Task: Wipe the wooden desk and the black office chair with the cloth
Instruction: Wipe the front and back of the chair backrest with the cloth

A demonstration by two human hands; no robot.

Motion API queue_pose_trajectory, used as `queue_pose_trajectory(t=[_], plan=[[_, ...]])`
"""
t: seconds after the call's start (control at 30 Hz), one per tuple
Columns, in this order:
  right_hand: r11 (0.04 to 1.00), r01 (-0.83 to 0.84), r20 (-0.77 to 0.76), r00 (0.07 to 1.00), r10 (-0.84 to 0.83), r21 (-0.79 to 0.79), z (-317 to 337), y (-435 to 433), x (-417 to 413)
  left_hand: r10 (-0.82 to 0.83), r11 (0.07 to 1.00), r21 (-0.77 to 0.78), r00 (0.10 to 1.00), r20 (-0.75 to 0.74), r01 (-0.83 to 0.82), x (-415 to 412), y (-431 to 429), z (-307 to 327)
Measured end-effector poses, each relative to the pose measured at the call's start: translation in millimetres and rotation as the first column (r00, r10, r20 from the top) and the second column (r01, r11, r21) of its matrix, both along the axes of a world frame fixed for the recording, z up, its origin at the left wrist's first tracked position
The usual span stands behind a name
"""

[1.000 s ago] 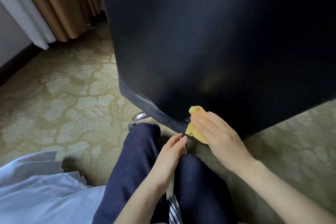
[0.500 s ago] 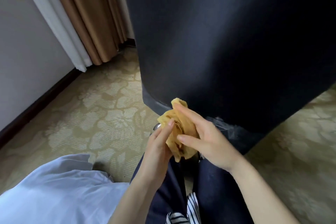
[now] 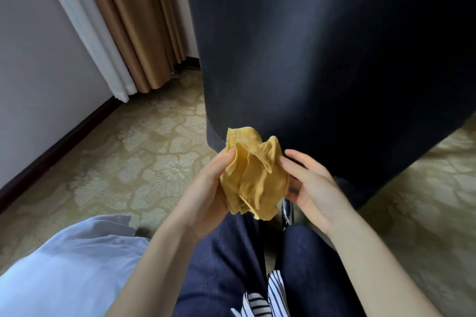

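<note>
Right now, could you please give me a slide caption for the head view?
Left hand grips a crumpled yellow cloth, right hand touching it, before the black office chair.

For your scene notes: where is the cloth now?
Head view, centre: the cloth is bunched between the left hand and right hand, before the black chair.

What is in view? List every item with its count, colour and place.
office chair: one, black, upper right
cloth: one, yellow, crumpled, centre
drape: one, tan, top left
sheer curtain: one, white, left of drape
carpet: one, beige patterned, floor
baseboard: one, dark, along left wall
chrome chair part: one, silver, below cloth
pale fabric: one, light blue, bottom left
striped fabric: one, black-and-white, bottom centre
legs: two, dark blue denim, bottom centre
left hand: one, grips cloth
right hand: one, fingertips at cloth's right edge
</note>
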State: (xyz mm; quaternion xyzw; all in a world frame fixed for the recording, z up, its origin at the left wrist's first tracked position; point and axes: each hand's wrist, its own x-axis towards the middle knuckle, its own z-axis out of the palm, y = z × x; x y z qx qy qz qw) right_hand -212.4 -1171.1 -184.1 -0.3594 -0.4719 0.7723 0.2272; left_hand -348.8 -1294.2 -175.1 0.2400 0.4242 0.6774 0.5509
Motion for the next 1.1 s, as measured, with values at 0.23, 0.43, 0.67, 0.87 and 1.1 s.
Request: queue_pose_trajectory(t=[0.23, 0.43, 0.67, 0.87, 1.1], plan=[[0.913, 0.102, 0.079, 0.986, -0.144, 0.394, 11, 1, -3, 0.140, 0.989, -0.023, 0.976, -0.164, -0.146, -4, -3, -9], [0.972, 0.019, 0.135, 0.989, -0.052, 0.235, 3, -19, -14, 0.187, 0.978, -0.028, 0.923, -0.337, -0.208, 4, 1, -1], [0.985, -0.065, 0.025, 0.998, 0.062, 0.159, 2, -6, -11, 0.149, 0.983, 0.007, 0.767, -0.624, -0.185, -23, -3, 38], [0.816, -0.383, 0.091, 0.919, 0.383, 0.433, 23, 8, -12, -0.072, 0.997, -0.029, 0.655, -0.752, 0.075, -49, 4, 76], [0.785, -0.343, 0.145, 0.938, 0.314, 0.516, 28, -5, -23, -0.172, 0.985, -0.089, 0.775, -0.608, 0.150, -74, 15, 87]])
